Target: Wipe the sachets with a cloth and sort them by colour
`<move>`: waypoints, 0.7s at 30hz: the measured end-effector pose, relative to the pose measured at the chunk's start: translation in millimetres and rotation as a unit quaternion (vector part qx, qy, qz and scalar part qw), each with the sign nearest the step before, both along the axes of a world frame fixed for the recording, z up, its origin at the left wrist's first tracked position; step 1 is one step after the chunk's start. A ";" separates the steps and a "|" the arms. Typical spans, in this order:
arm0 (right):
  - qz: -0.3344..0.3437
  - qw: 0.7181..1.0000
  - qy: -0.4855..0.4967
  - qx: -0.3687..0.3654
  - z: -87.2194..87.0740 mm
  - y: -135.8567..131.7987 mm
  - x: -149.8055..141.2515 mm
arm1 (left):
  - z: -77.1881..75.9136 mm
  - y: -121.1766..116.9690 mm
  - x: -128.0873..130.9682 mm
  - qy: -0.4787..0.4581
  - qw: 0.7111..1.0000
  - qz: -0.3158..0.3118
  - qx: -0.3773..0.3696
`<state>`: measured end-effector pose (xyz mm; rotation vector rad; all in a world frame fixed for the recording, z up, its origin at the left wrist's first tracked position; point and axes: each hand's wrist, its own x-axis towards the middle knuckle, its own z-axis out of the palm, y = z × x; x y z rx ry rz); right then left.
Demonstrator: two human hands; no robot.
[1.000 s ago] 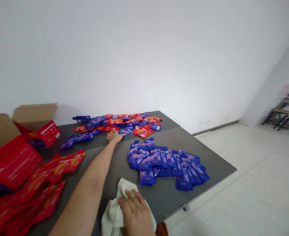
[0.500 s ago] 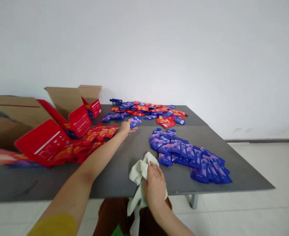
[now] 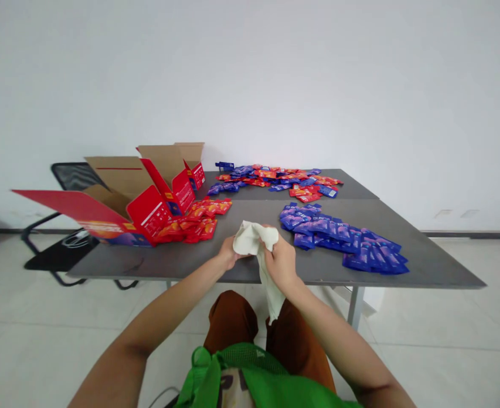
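A crumpled white cloth [image 3: 250, 238] is bunched between my two hands above the table's near edge, one end hanging toward my knees. My right hand [image 3: 282, 262] grips the cloth from the right. On the other side, my left hand [image 3: 229, 253] is closed against the cloth; its fingertips are covered, and whatever it holds is hidden. To the right lies a spread of overlapping blue-purple pouches [image 3: 337, 233]. Red-orange pouches [image 3: 199, 221] are heaped to the left, in front of the boxes.
Open red cardboard boxes [image 3: 148, 211] line the left side of the dark grey table [image 3: 423, 263], flaps up. A mixed pile of red and blue pouches [image 3: 270, 175] lies at the far end. A black chair [image 3: 69, 175] stands left, beyond the boxes.
My left hand has drawn back from farther up the table, where it held a blue-purple pouch, to the cloth. My right hand has lifted the cloth. The view has shifted.
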<state>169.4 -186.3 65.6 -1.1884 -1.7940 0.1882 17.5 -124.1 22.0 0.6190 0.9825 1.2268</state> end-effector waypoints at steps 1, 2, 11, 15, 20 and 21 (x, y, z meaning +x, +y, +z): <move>0.003 1.000 -0.019 0.004 0.3 8.1 -7.5 | 1.5 -4.0 -0.6 -0.008 1.000 0.000 -0.001; 0.015 0.999 -0.049 0.003 -2.6 16.4 -15.4 | 2.4 -7.3 -1.8 -0.013 1.000 0.012 -0.005; 0.079 0.946 -0.289 -0.124 -57.1 80.5 -29.5 | 5.1 -11.5 -25.5 -0.177 0.982 -0.004 -0.072; 0.010 0.940 -0.299 -0.164 -54.0 100.8 -21.2 | 5.7 -10.8 -17.5 -0.177 0.980 0.036 -0.087; 0.084 0.947 -0.286 -0.119 -56.0 80.5 -33.6 | 6.7 -12.4 -13.2 -0.164 0.983 0.070 -0.046; 0.105 0.948 -0.280 -0.111 -56.3 73.7 -35.2 | 7.1 -12.9 -15.3 -0.170 0.982 0.066 -0.044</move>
